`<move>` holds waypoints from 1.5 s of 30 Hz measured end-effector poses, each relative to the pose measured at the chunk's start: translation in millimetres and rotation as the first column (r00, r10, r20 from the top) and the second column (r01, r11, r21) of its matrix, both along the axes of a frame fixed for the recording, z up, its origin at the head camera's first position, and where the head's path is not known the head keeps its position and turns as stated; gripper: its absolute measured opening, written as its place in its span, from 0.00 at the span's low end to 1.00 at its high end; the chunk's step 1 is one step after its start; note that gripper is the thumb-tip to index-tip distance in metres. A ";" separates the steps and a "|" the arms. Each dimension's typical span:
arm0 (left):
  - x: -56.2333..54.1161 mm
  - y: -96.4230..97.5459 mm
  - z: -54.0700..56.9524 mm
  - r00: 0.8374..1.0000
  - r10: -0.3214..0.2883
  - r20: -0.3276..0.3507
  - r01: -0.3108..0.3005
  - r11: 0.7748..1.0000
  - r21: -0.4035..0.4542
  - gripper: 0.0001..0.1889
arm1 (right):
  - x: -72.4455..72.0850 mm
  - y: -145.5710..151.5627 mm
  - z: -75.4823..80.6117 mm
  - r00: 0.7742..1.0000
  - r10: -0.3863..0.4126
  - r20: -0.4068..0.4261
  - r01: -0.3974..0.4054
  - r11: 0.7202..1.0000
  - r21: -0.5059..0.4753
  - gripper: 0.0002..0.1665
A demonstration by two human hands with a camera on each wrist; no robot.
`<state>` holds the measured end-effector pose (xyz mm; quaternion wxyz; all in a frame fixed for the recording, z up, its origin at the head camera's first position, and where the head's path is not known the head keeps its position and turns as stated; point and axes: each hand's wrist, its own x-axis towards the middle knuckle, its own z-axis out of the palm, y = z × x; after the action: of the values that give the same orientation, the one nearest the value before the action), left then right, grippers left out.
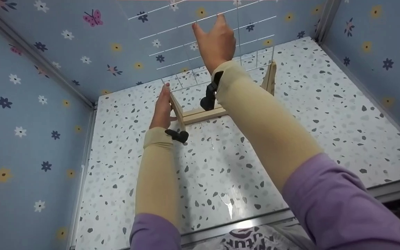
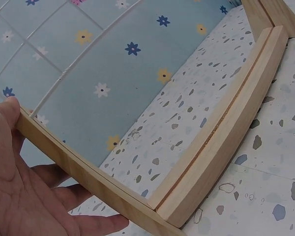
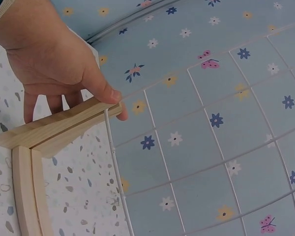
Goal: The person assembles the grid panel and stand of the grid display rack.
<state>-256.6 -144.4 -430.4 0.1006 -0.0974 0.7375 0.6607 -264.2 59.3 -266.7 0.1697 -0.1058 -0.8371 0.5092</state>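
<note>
A pale wooden frame with a grooved crossbar (image 2: pixel 221 123) and two slanted side pieces stands on the speckled surface. My left hand (image 1: pixel 161 106) grips the left side piece (image 3: pixel 64 120), with the thumb near its far end and fingers beneath. A white wire grid (image 3: pixel 201 147) rises from the ends of the side pieces, one corner close to the left thumb. My right hand (image 1: pixel 217 43) is higher up at the grid, its straight thumb and index finger spread along a wire. Its other fingers are mostly hidden. The right side piece (image 1: pixel 270 78) stands beyond the right forearm.
Blue flowered panels (image 1: pixel 40 114) enclose the white speckled work surface (image 1: pixel 221 166) at the back and both sides. A metal edge (image 1: pixel 252 222) runs along the front, close to the person's body. Small black cameras sit on both wrists.
</note>
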 end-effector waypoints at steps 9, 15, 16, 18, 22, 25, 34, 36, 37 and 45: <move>-0.7 -0.3 -2.6 1.000 0.020 0.005 -0.021 1.000 0.013 0.32 | -2.2 0.1 -6.3 0.999 -0.010 0.037 0.011 1.000 -0.003 0.48; -1.2 -0.2 -2.2 1.000 0.020 0.017 -0.020 1.000 0.015 0.37 | -6.4 2.8 -11.9 0.998 -0.026 0.055 0.026 1.000 0.001 0.49; -1.3 -0.1 -2.0 1.000 0.019 0.016 -0.019 1.000 0.018 0.37 | -7.1 3.3 -13.1 0.998 -0.030 0.059 0.030 1.000 0.008 0.49; -1.6 0.0 -1.8 1.000 0.020 0.014 -0.020 0.999 0.026 0.36 | -8.3 4.2 -15.6 0.997 -0.038 0.065 0.037 0.999 0.019 0.49; -2.1 -0.1 -2.2 1.000 0.015 0.004 -0.015 0.999 0.034 0.32 | -9.9 4.9 -20.3 0.996 -0.047 0.081 0.046 0.999 0.025 0.48; -2.1 -0.4 -3.1 1.000 0.009 0.000 -0.009 0.999 0.032 0.30 | -10.4 4.7 -23.0 0.995 -0.046 0.086 0.044 0.999 0.030 0.46; -0.7 -1.1 -4.5 1.000 -0.001 0.016 0.001 0.999 0.033 0.31 | -8.4 3.5 -30.9 0.997 -0.027 0.076 0.026 1.000 0.011 0.46; 0.6 -1.0 -4.1 1.000 -0.002 0.017 0.001 1.000 0.029 0.31 | -8.0 2.9 -32.4 0.997 -0.021 0.079 0.020 1.000 0.014 0.47; 0.8 -0.9 -4.1 1.000 -0.001 0.018 0.000 1.000 0.027 0.31 | -7.8 2.5 -32.8 0.996 -0.021 0.084 0.020 1.000 0.015 0.47; 0.4 -2.2 -2.0 1.000 -0.010 0.010 0.010 1.000 0.009 0.30 | -7.6 1.1 -31.9 0.996 -0.028 0.083 0.027 1.000 0.010 0.46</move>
<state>-256.3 -146.6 -432.5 0.1080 -0.0964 0.7347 0.6628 -271.8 60.4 -298.6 0.1420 -0.1376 -0.8441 0.4983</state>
